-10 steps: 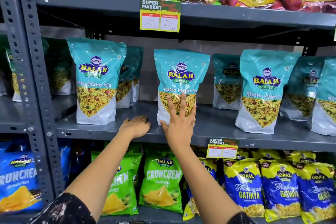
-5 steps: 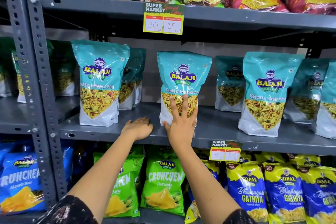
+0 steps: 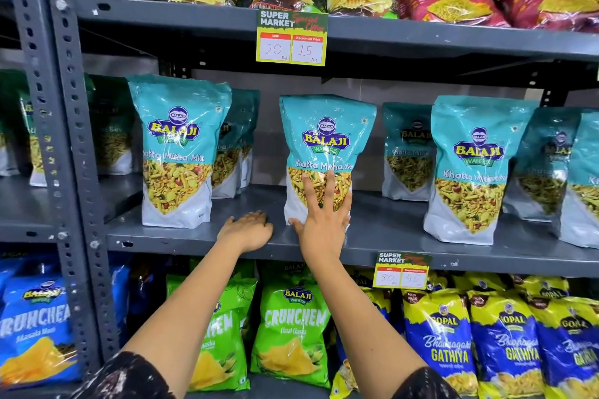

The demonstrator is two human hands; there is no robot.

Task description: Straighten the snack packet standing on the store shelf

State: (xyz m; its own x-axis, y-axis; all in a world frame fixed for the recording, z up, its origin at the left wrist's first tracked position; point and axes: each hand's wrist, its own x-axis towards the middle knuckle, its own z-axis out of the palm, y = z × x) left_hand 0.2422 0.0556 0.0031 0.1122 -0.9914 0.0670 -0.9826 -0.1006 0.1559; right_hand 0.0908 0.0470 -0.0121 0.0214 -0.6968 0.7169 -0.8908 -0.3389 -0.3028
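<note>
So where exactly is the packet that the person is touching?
The teal snack packet stands upright near the middle of the head view, on the middle shelf, with the right hand flat against its lower front and the left hand resting on the shelf beside it.

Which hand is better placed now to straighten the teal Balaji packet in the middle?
The right hand: its spread fingers lie flat on the packet. The left hand rests on the shelf beside it.

Two bare forearms in view, no gloves, rings, watch or bands. left hand (image 3: 248,230) and right hand (image 3: 324,227) both bare, nails short and unpainted as far as visible. Dark sleeves (image 3: 113,377) with a pale speckled print at both upper arms, ending near the elbows.
</note>
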